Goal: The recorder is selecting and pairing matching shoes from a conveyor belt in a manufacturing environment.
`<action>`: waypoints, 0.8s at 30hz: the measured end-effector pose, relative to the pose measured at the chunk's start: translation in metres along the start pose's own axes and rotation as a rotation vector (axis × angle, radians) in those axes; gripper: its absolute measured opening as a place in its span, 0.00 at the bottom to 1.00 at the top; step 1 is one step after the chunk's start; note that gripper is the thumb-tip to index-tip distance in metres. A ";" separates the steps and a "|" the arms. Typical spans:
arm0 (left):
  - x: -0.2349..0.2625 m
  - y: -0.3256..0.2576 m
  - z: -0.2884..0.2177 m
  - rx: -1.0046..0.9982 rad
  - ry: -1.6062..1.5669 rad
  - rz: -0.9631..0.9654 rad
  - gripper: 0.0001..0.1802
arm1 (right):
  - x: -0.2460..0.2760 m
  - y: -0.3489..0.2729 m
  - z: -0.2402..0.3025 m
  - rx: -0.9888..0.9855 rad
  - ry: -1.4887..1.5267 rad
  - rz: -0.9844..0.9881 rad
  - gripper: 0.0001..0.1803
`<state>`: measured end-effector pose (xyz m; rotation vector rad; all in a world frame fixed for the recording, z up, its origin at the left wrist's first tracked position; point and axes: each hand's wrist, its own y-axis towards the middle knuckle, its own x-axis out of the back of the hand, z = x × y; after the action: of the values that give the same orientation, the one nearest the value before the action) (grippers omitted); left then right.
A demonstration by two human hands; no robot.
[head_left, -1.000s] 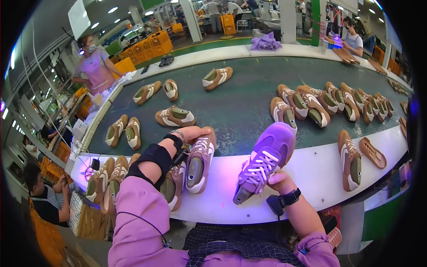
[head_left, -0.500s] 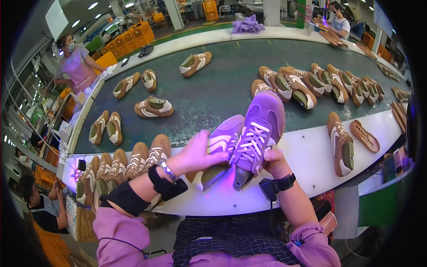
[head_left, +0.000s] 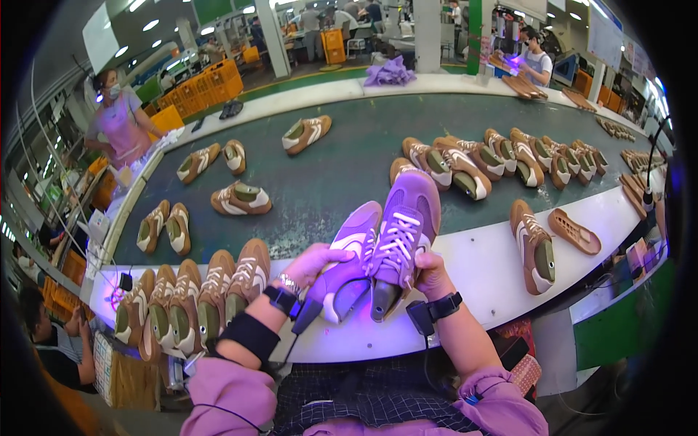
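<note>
Two sneakers with white laces are held side by side over the white table edge, toes pointing away and tinted purple by the light. My left hand (head_left: 314, 263) is closed round the outer side of the left sneaker (head_left: 347, 276), its thumb on the upper near the pale stripes. The right sneaker (head_left: 404, 221) is tilted up, toe raised, and overlaps the left one. My right hand (head_left: 434, 277) grips it at the outer side near the heel; some fingers are hidden behind it. A dark green shoe last (head_left: 384, 296) shows in its opening.
Several brown sneakers (head_left: 217, 283) stand in a row on my left. More sneakers (head_left: 465, 171) lie on the green conveyor belt (head_left: 327, 174). At right are a single sneaker (head_left: 531, 243) and a loose brown sole (head_left: 574, 231). Co-workers stand at the far left and far right.
My left hand has shifted from across the left sneaker's laces back to its outer side. The view has turned slightly, and both sneakers stay in my hands.
</note>
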<state>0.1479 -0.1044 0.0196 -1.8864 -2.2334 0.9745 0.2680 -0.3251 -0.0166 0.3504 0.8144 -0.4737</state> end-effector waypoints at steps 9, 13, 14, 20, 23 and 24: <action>0.014 0.000 0.030 -0.511 -0.318 0.481 0.46 | 0.018 -0.015 0.023 -0.125 0.092 0.196 0.48; 0.041 0.027 0.029 -0.448 -0.373 0.609 0.45 | 0.013 -0.016 0.012 -0.227 -0.004 0.176 0.52; 0.046 0.033 0.033 -0.428 -0.399 0.647 0.45 | 0.010 -0.015 0.010 -0.224 -0.015 0.175 0.52; 0.059 0.039 0.081 -0.281 -0.616 0.845 0.45 | 0.013 -0.010 0.008 -0.253 0.058 0.206 0.49; 0.008 0.014 0.050 -0.380 -0.674 0.460 0.39 | 0.017 -0.012 0.008 -0.103 0.001 -0.136 0.39; -0.009 0.012 0.040 -0.388 -0.693 0.330 0.38 | 0.009 -0.008 0.011 -0.035 0.066 -0.169 0.36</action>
<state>0.1438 -0.1286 -0.0149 -2.4271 -2.6757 1.5354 0.2757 -0.3397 -0.0170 0.2669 0.9198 -0.6069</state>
